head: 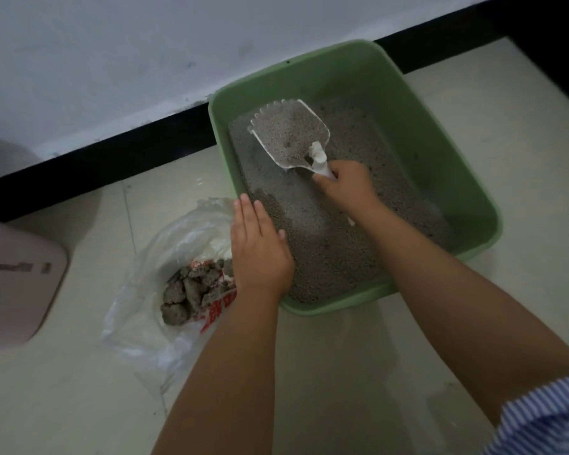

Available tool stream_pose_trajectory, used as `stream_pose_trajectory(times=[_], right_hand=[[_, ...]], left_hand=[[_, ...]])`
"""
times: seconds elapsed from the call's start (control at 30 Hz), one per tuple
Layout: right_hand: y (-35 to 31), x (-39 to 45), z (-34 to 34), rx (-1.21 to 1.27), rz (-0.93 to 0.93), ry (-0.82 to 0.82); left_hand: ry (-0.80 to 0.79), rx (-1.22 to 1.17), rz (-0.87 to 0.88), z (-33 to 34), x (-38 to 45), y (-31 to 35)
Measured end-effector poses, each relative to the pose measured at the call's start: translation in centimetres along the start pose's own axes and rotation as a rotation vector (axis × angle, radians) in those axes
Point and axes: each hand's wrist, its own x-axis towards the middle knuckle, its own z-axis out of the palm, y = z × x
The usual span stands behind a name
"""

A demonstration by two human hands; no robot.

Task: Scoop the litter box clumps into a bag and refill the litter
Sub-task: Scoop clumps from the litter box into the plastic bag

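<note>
Clumps (191, 292) already lie in the bag (151, 310) on the floor, just left of the left hand (258, 247), which rests flat and open-fingered on the box (424, 133) rim. The right hand (347, 187) grips the scoop (289, 136), loaded with loose litter, just beyond its knuckles over the box. Scooping looks well along; refilling is not yet begun.

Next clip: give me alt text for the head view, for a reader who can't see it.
A person's right hand grips a white litter scoop full of grey litter over a green litter box, while the flat left hand rests on the box's near-left rim. Left of the box on the tiled floor, an open plastic bag holds grey clumps.
</note>
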Motion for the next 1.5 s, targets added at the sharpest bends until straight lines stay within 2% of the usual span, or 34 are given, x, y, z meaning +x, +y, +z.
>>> stream_pose_trajectory(times=[0.3, 0.47, 0.57, 0.83, 0.93, 1.03, 1.17, 1.5], right_hand=[[0.2, -0.9, -1.7, 0.033, 0.038, -0.010], [0.3, -1.5, -1.3, -0.024, 0.062, -0.081], [0.4, -1.8, -1.6, 0.027, 0.088, -0.031], [2.0, -1.9, -4.2, -0.058, 0.123, 0.005], [2.6, -2.0, -6.2, -0.090, 0.185, -0.067], [2.1, -2.4, -9.2, -0.284, 0.285, -0.207], [1.4, -2.5, -11.5, -0.468, 0.347, -0.285], [2.9, 0.4, -5.1, -0.442, 0.292, -0.243]], left_hand=[[-0.022, 0.001, -0.002, -0.3, 0.0, 0.1], [-0.022, -0.006, -0.003, -0.3, 0.0, 0.2], [-0.014, -0.005, -0.003, -0.3, 0.0, 0.2], [0.008, -0.026, 0.013, -0.2, -0.1, 0.2], [0.015, -0.027, 0.013, -0.2, -0.1, 0.2], [0.007, 0.003, 0.002, -0.1, 0.0, 0.2], [0.043, 0.028, -0.077, 0.1, 0.0, 0.4], [0.062, -0.081, -0.126, 0.6, 0.3, 0.5]])
